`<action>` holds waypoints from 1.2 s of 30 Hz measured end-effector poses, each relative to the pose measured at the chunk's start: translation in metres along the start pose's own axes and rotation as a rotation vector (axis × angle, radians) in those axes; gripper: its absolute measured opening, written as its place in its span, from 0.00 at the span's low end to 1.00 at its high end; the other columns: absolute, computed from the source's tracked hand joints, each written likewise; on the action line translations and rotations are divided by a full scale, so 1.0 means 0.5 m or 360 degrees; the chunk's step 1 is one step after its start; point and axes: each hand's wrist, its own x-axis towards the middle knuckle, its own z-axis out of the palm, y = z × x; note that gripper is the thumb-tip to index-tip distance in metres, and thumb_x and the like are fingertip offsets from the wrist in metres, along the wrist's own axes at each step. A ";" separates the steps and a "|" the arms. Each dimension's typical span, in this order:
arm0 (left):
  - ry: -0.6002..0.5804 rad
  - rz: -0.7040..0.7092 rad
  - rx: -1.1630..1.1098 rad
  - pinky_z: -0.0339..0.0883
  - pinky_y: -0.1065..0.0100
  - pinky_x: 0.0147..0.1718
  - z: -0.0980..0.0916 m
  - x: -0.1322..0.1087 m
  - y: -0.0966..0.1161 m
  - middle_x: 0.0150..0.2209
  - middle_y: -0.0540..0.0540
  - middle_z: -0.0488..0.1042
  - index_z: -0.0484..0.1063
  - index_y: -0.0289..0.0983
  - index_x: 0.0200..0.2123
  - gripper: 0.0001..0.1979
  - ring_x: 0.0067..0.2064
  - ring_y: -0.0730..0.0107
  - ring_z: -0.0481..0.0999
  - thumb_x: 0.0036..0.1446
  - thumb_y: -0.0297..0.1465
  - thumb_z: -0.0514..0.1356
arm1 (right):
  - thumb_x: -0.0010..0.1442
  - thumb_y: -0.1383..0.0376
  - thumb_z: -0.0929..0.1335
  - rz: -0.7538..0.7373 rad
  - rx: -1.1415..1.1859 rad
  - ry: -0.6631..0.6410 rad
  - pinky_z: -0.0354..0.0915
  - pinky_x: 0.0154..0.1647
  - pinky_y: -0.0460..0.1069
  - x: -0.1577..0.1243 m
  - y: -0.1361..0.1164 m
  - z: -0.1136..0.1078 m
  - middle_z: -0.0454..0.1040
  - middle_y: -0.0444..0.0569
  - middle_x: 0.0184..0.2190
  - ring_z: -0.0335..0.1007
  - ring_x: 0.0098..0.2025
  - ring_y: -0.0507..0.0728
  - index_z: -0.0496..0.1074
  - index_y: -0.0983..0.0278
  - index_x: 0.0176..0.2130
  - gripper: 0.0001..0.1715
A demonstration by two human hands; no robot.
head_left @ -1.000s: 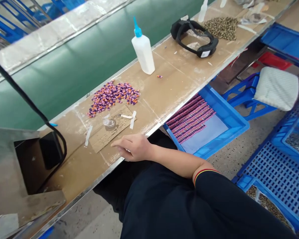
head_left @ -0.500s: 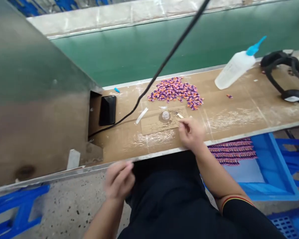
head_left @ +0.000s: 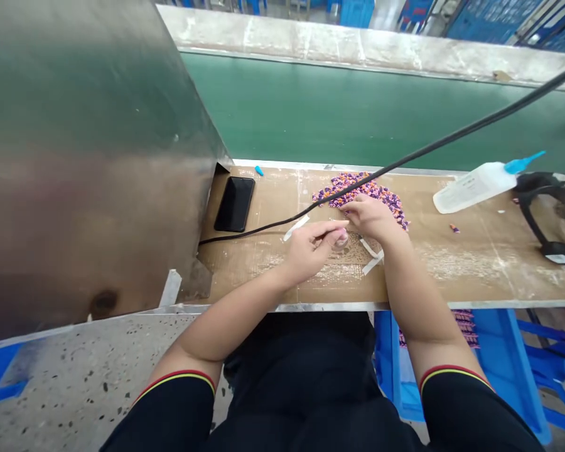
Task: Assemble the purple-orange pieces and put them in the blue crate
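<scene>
Two grips: left hand point(head_left: 313, 246) clenched on clear cup point(head_left: 341, 245); right hand point(head_left: 368, 216) unclear; black cable point(head_left: 428, 150) overhead.

Small clear container point(head_left: 341, 245): half hidden behind my left hand point(head_left: 311, 248); its contents too small to tell; purple-and-orange pieces point(head_left: 358, 191): too small to tell apart, some covered by my right hand point(head_left: 370, 216); black headset point(head_left: 548, 216): cut off by the right edge; blue crate point(head_left: 499, 370): mostly hidden beneath the bench point(head_left: 452, 279) and my right forearm.
</scene>
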 end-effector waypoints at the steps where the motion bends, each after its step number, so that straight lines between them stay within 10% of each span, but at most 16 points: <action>1: 0.0064 -0.0198 -0.0115 0.84 0.62 0.46 0.005 -0.002 -0.010 0.41 0.40 0.88 0.86 0.38 0.52 0.19 0.40 0.65 0.88 0.73 0.47 0.66 | 0.68 0.67 0.71 -0.0004 0.0013 -0.0013 0.70 0.41 0.54 0.003 0.002 0.007 0.80 0.53 0.40 0.75 0.39 0.59 0.89 0.58 0.46 0.15; 13: 0.0143 -0.0884 -0.0475 0.81 0.65 0.38 -0.013 -0.004 -0.034 0.39 0.39 0.87 0.85 0.34 0.50 0.27 0.36 0.67 0.84 0.61 0.51 0.75 | 0.73 0.62 0.68 -0.0070 0.0444 0.0294 0.75 0.40 0.55 -0.051 0.008 -0.029 0.82 0.51 0.42 0.78 0.39 0.59 0.79 0.59 0.45 0.08; 22: 0.0186 -0.0708 -0.0423 0.79 0.68 0.39 -0.012 -0.011 -0.022 0.40 0.42 0.88 0.89 0.39 0.47 0.15 0.38 0.70 0.84 0.64 0.43 0.75 | 0.73 0.57 0.74 -0.0152 0.0550 0.0043 0.76 0.34 0.51 -0.093 -0.042 -0.105 0.86 0.47 0.35 0.81 0.31 0.56 0.84 0.56 0.43 0.07; 36: 0.0144 -0.0469 -0.0346 0.85 0.66 0.49 -0.013 -0.019 -0.026 0.51 0.41 0.88 0.89 0.42 0.53 0.12 0.48 0.65 0.88 0.71 0.35 0.68 | 0.77 0.65 0.71 -0.0549 0.0190 -0.0003 0.80 0.40 0.52 -0.101 -0.087 -0.099 0.88 0.50 0.41 0.86 0.40 0.59 0.84 0.58 0.45 0.09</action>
